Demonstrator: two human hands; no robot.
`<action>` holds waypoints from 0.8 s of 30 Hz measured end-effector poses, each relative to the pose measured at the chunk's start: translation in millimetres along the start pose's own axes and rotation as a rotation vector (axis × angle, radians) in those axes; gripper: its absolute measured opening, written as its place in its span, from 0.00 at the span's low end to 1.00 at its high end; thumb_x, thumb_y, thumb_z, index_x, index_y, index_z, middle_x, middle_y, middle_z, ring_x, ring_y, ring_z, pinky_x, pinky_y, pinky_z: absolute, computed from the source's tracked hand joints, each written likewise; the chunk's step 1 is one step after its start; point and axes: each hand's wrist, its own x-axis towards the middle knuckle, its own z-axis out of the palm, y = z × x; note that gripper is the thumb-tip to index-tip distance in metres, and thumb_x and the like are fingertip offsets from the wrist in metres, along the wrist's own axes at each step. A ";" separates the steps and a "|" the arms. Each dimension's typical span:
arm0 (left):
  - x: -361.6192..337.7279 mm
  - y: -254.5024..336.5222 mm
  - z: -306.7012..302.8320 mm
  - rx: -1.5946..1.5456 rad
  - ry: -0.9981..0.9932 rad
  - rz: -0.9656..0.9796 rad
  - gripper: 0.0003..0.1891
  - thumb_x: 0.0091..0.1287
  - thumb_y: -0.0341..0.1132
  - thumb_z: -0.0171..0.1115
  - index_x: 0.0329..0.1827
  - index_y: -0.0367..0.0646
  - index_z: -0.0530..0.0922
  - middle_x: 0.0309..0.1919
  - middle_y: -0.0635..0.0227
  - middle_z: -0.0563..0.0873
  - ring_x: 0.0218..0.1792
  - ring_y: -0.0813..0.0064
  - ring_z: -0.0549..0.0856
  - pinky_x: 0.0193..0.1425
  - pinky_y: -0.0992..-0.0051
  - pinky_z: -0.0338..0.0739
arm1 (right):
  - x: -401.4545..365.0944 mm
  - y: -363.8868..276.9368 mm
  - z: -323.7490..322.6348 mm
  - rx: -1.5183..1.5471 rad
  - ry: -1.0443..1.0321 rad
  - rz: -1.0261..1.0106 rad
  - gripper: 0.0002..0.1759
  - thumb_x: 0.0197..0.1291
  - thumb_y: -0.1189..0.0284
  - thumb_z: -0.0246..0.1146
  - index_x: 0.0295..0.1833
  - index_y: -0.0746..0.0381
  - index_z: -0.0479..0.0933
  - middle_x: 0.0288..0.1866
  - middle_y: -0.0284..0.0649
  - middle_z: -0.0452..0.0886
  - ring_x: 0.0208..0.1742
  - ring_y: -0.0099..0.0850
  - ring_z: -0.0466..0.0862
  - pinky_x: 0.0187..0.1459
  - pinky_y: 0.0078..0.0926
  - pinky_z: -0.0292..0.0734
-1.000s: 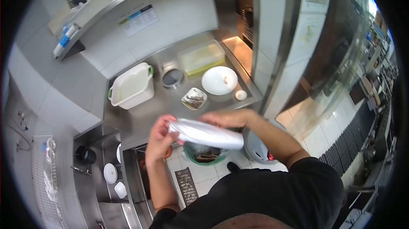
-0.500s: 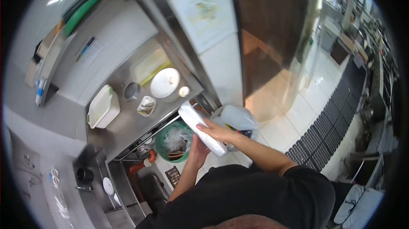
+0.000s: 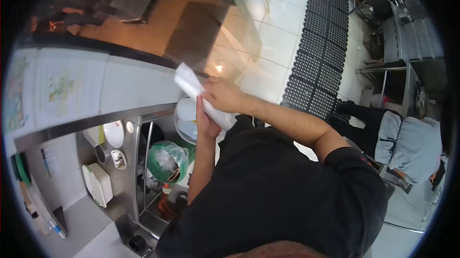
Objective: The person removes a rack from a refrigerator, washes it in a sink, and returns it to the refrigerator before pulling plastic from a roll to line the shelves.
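A long white roll, apparently of thin plastic bags or film, lies slantwise between my two hands in front of my chest. My left hand wraps the roll's lower half from the near side, thumb along it. Higher up, my right hand is closed over the roll from the right. Both ends stick out past my fingers, and a loose layer shows at the upper end. Just beyond my left hand stands a lidded or lined white bin, partly hidden by my hands and the roll.
A green lined bin with plastic waste stands under the steel counter. On that counter are a white tub and a white plate. A black rubber mat runs along the tiled floor. Another person is at the right.
My view has swung right, so the counter now sits lower left and the doorway and mat fill more of it. The roll stays in both hands; my right hand's fingers have curled around it.
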 end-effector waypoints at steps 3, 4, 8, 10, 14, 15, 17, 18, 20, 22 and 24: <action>63.8 -15.3 12.6 0.005 -0.038 -0.092 0.27 0.82 0.55 0.48 0.73 0.45 0.68 0.65 0.60 0.79 0.68 0.63 0.77 0.76 0.58 0.69 | 26.4 25.4 -52.2 -0.015 -0.035 0.123 0.13 0.68 0.67 0.60 0.49 0.64 0.84 0.48 0.55 0.85 0.50 0.54 0.84 0.53 0.45 0.79; 89.0 -23.4 14.2 0.018 -0.075 -0.089 0.27 0.82 0.54 0.48 0.73 0.45 0.68 0.66 0.61 0.79 0.68 0.63 0.77 0.76 0.57 0.69 | 34.8 38.5 -70.0 0.012 -0.021 0.137 0.13 0.67 0.68 0.61 0.48 0.65 0.84 0.47 0.55 0.85 0.49 0.54 0.84 0.52 0.45 0.79; 188.3 -39.0 56.7 -0.015 -0.193 -0.117 0.38 0.78 0.64 0.48 0.78 0.43 0.63 0.71 0.60 0.75 0.72 0.62 0.73 0.77 0.57 0.67 | 74.1 94.6 -142.3 0.132 0.054 0.309 0.11 0.71 0.69 0.60 0.45 0.66 0.82 0.40 0.52 0.84 0.39 0.44 0.84 0.44 0.38 0.78; 235.3 -47.1 92.7 -0.085 -0.323 -0.186 0.47 0.73 0.74 0.45 0.81 0.42 0.60 0.72 0.58 0.74 0.71 0.61 0.74 0.76 0.58 0.68 | 92.5 125.2 -188.0 0.213 0.037 0.491 0.13 0.76 0.67 0.58 0.47 0.66 0.81 0.35 0.41 0.83 0.36 0.25 0.79 0.41 0.27 0.75; 329.5 -70.7 185.9 -0.051 -0.284 -0.401 0.53 0.69 0.80 0.32 0.81 0.42 0.59 0.68 0.53 0.77 0.64 0.55 0.80 0.69 0.53 0.77 | 105.7 162.1 -273.8 0.475 0.148 0.610 0.14 0.80 0.68 0.55 0.57 0.67 0.79 0.42 0.29 0.82 0.42 0.17 0.76 0.46 0.20 0.74; 358.5 -82.3 204.8 -0.110 -0.415 -0.461 0.52 0.70 0.80 0.33 0.81 0.43 0.59 0.68 0.52 0.77 0.63 0.55 0.81 0.69 0.53 0.78 | 109.5 169.0 -295.6 0.487 0.189 0.614 0.14 0.79 0.68 0.55 0.56 0.67 0.79 0.42 0.31 0.82 0.43 0.18 0.76 0.47 0.22 0.74; 415.4 -111.1 236.8 -0.223 -0.678 -0.579 0.50 0.71 0.78 0.35 0.81 0.44 0.61 0.68 0.52 0.77 0.62 0.54 0.81 0.68 0.53 0.79 | 117.2 182.2 -341.9 0.515 0.275 0.609 0.13 0.79 0.69 0.56 0.53 0.68 0.79 0.43 0.35 0.83 0.45 0.21 0.78 0.51 0.24 0.75; 437.5 -126.2 262.8 -0.109 -0.475 -0.523 0.48 0.71 0.78 0.38 0.81 0.47 0.61 0.68 0.51 0.77 0.64 0.54 0.81 0.69 0.53 0.78 | 123.0 198.0 -361.7 0.563 0.335 0.558 0.12 0.77 0.70 0.58 0.53 0.68 0.79 0.52 0.40 0.82 0.46 0.26 0.80 0.51 0.24 0.76; 482.4 -142.4 302.0 -0.217 -0.530 -0.642 0.49 0.71 0.78 0.39 0.81 0.47 0.60 0.69 0.51 0.76 0.65 0.54 0.80 0.70 0.53 0.77 | 132.7 227.5 -408.2 0.324 0.441 0.480 0.11 0.75 0.71 0.59 0.52 0.69 0.80 0.55 0.43 0.81 0.45 0.30 0.80 0.49 0.25 0.76; 502.5 -138.8 357.5 -0.330 -0.739 -0.789 0.50 0.70 0.78 0.41 0.81 0.45 0.59 0.71 0.51 0.74 0.69 0.53 0.78 0.73 0.53 0.75 | 149.8 259.4 -456.2 0.217 0.473 0.508 0.10 0.74 0.72 0.60 0.46 0.70 0.78 0.50 0.46 0.81 0.42 0.34 0.80 0.45 0.27 0.76; 548.3 -156.7 388.1 -0.174 -0.600 -0.679 0.50 0.70 0.78 0.40 0.82 0.45 0.58 0.74 0.51 0.72 0.70 0.52 0.76 0.75 0.52 0.72 | 172.2 290.0 -511.6 0.101 0.467 0.532 0.10 0.73 0.73 0.61 0.41 0.70 0.76 0.44 0.48 0.80 0.39 0.35 0.80 0.42 0.29 0.76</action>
